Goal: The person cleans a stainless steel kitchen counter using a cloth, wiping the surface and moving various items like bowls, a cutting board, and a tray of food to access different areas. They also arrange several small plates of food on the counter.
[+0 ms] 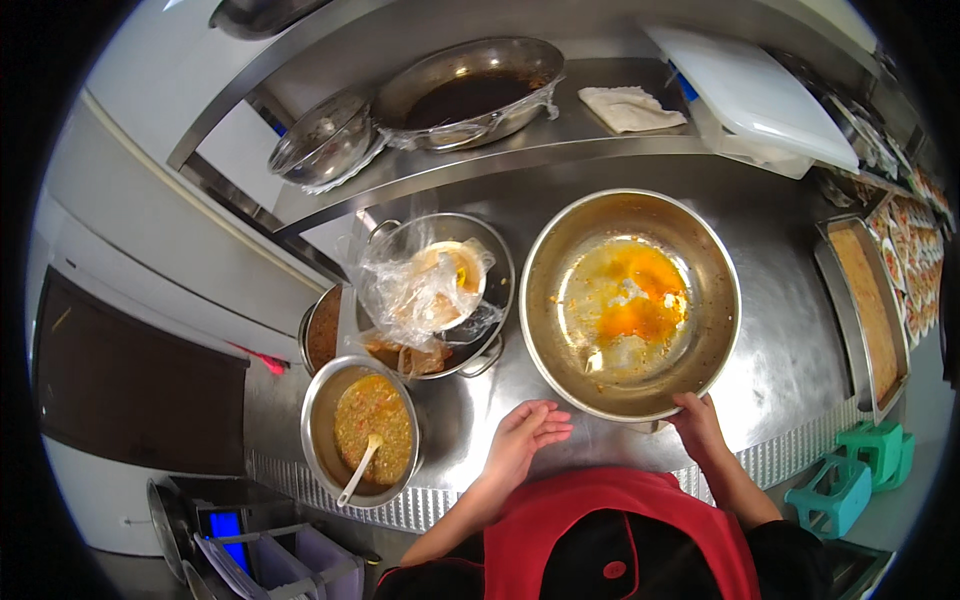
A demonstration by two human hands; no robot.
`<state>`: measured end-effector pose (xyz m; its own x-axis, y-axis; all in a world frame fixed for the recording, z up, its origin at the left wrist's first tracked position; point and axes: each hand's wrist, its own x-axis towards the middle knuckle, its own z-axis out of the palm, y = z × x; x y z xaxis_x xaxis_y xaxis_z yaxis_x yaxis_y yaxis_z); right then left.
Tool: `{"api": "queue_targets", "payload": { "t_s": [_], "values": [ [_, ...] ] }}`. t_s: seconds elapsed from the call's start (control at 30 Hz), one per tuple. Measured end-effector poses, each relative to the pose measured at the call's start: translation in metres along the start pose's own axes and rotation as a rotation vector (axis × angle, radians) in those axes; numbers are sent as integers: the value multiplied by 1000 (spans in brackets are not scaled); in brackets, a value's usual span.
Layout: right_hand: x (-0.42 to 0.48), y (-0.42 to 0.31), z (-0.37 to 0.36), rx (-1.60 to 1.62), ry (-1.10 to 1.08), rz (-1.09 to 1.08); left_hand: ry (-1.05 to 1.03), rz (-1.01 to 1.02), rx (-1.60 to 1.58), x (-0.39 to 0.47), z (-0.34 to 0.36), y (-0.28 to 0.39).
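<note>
A large stainless steel bowl (551, 300) stands on the counter before me, with orange oily liquid (643, 289) pooled on its bottom and small bits stuck to its wall. My right hand (697, 427) grips the bowl's near right rim. Just off the near left rim, my left hand (521, 439) is in the air, holding nothing, its thumb apart from the fingers. To the left, a smaller steel bowl (315, 435) holds a chunky yellow-green sauce (375, 420). A pale-handled spoon (360, 472) rests in that sauce.
Behind the sauce stands a two-handled steel pot (480, 367) with plastic wrap (405, 300) and a white container (476, 281). A shelf (480, 150) carries a large basin (442, 139), a cloth (630, 109) and a lidded plastic bin (757, 90). A long tray (847, 300) sits right; stools (832, 487) stand below.
</note>
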<state>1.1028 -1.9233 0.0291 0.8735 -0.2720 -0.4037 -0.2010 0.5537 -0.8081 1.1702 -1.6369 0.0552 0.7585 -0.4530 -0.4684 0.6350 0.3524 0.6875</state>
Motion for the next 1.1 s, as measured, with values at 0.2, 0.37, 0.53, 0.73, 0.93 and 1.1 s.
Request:
{"api": "queue_targets", "payload": {
  "t_s": [0.2,0.37,0.53,0.73,0.93,1.1],
  "values": [
    [-5,-1,-3,-36,31,41,70,23,-43,-2,-17,-5],
    [-9,-6,0,-81,50,46,107,46,-75,-3,-29,-8],
    [-6,-3,1,-74,43,59,145,73,-92,0,-38,-8],
    [-6,-6,20,-79,13,95,244,162,-143,18,-58,-9],
    [-5,-18,59,-112,-59,95,342,270,-279,42,-70,-1],
    [8,-22,91,-152,-113,165,371,322,-286,67,-87,3]
  ]
}}
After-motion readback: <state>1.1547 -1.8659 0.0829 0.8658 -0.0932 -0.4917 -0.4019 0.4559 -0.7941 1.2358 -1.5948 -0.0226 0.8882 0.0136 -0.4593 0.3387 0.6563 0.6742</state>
